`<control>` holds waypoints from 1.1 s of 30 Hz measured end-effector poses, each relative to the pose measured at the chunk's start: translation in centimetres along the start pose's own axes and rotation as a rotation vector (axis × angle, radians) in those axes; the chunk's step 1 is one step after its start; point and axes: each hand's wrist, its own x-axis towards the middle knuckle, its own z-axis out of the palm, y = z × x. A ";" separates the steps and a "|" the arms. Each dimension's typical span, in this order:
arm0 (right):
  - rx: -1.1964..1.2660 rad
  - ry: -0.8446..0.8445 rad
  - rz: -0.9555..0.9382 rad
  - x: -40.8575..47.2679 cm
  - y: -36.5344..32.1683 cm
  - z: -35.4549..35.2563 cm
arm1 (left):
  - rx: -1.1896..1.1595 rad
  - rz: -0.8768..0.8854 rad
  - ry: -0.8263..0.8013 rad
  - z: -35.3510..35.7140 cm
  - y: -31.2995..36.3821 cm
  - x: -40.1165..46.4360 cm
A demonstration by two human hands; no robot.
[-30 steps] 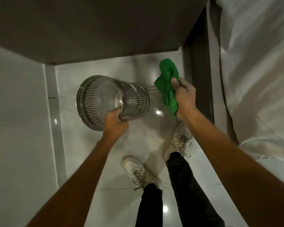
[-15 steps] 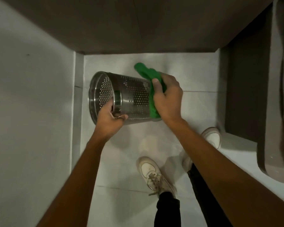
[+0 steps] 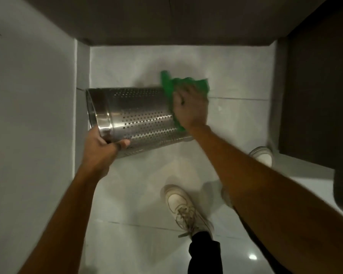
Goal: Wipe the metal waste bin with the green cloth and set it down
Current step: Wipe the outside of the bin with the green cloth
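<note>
The perforated metal waste bin is held on its side above the floor, its open rim pointing left. My left hand grips the bin at the shiny rim band, thumb across the lower side. My right hand presses the green cloth flat against the bin's base end on the right. Most of the cloth is under my palm; its edges stick out above and below the hand.
A light wall stands close on the left, a dark panel lies ahead, and dark furniture is at the right. My white shoes stand on the pale tiled floor below the bin.
The bin has turned fully onto its side, so its opening no longer faces me. My right hand has brought the cloth from beside the bin onto its base end.
</note>
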 end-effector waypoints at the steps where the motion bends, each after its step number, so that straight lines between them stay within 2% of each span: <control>1: 0.018 -0.021 0.142 -0.1 1.2 0.1 | 0.007 -0.011 -0.032 -0.3 -0.3 0.1; 2: 0.006 -0.035 0.204 -0.4 0.8 0.1 | 0.011 -0.013 -0.068 -0.4 -0.4 0.3; 3: -0.014 -0.015 0.161 -1.0 -0.8 0.2 | 0.000 -0.021 -0.085 -0.4 -0.6 0.5; 6: 0.083 0.144 -0.347 -3.7 -7.5 1.7 | -0.008 -0.026 -0.113 -0.4 -0.7 0.6; 8: 0.141 0.060 -0.572 -5.6 -8.4 2.0 | -0.033 -0.058 -0.126 -0.3 -1.1 -0.3; 9: 0.116 0.018 -0.587 -5.8 -7.1 1.7 | -0.034 -0.063 -0.123 -0.5 -1.4 -0.8; 10: 0.066 0.008 -0.509 -5.4 -4.8 1.5 | -0.032 -0.068 -0.139 -0.5 -1.6 -1.5; 11: 0.026 0.004 -0.343 -4.6 -2.2 1.2 | -0.039 -0.072 -0.161 -0.3 -1.6 -1.8; 13: 0.025 0.019 0.105 -3.3 1.9 0.2 | -0.047 -0.058 -0.200 -0.4 -1.6 -2.2; 14: 0.042 0.025 0.239 -2.8 2.6 -0.3 | -0.034 -0.049 -0.219 -0.1 -1.5 -2.2; 15: 0.040 0.019 0.270 -2.6 2.1 -0.6 | -0.012 -0.042 -0.238 0.4 -1.4 -2.3; 17: 0.011 0.034 0.087 -2.8 -2.2 -0.8 | -0.001 -0.024 -0.234 1.1 -1.1 -2.3; 20: 0.116 0.192 -0.393 -4.3 -9.4 0.1 | -0.040 -0.023 -0.189 1.5 -1.5 -2.0; 21: 0.156 0.176 -0.521 -5.3 -10.7 0.5 | -0.068 -0.020 -0.189 1.5 -1.8 -2.0; 23: 0.143 0.073 -0.639 -6.3 -9.4 0.5 | -0.082 -0.035 -0.167 1.4 -2.6 -2.1; 24: 0.113 0.063 -0.606 -5.9 -7.4 0.4 | -0.058 -0.051 -0.154 1.2 -3.1 -2.3; 25: 0.075 0.058 -0.492 -5.2 -5.1 0.1 | -0.036 -0.073 -0.145 0.9 -3.4 -2.4; 28: -0.013 0.048 0.036 -3.0 1.0 -1.5 | -0.031 -0.154 -0.129 -0.1 -4.3 -2.6; 29: -0.011 0.046 0.160 -2.6 1.6 -1.9 | -0.026 -0.162 -0.144 0.0 -4.3 -2.7; 30: -0.030 0.035 0.215 -2.5 1.1 -2.1 | -0.019 -0.161 -0.150 0.0 -4.3 -2.8; 31: -0.066 0.011 0.185 -2.7 -0.7 -2.0 | -0.015 -0.158 -0.136 0.0 -4.1 -2.7; 33: -0.089 0.042 -0.077 -4.2 -5.1 -1.0 | -0.009 -0.134 -0.120 0.9 -3.6 -2.7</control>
